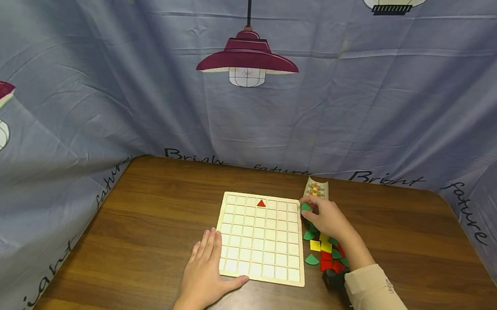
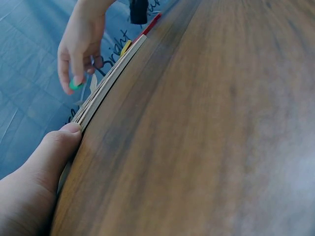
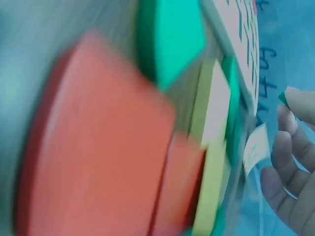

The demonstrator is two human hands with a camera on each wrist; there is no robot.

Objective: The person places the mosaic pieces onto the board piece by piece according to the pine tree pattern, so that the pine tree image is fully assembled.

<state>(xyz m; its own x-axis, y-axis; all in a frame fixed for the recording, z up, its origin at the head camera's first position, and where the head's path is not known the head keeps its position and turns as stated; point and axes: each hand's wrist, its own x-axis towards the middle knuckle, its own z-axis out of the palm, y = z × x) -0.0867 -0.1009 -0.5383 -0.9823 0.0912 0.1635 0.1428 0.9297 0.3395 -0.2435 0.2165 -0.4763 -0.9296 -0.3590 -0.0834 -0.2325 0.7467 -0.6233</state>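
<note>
A pale board with a square grid (image 1: 263,239) lies flat on the table, with one red triangle (image 1: 261,203) in its top row. My left hand (image 1: 202,278) rests along its lower left corner, fingers straight on the left edge and thumb at the near edge. Over the board's far right corner my right hand (image 1: 329,219) pinches a small green piece (image 3: 283,99) between thumb and fingertips. In the left wrist view that green piece (image 2: 75,85) hangs above the surface; its full outline is hidden by the fingers.
Right of the board lie loose yellow squares (image 1: 326,247), red pieces (image 1: 326,265) and green fan-shaped pieces (image 1: 312,260). A curled card with a coloured pattern (image 1: 316,188) stands at the table's back edge. A patterned curtain (image 1: 280,123) hangs behind.
</note>
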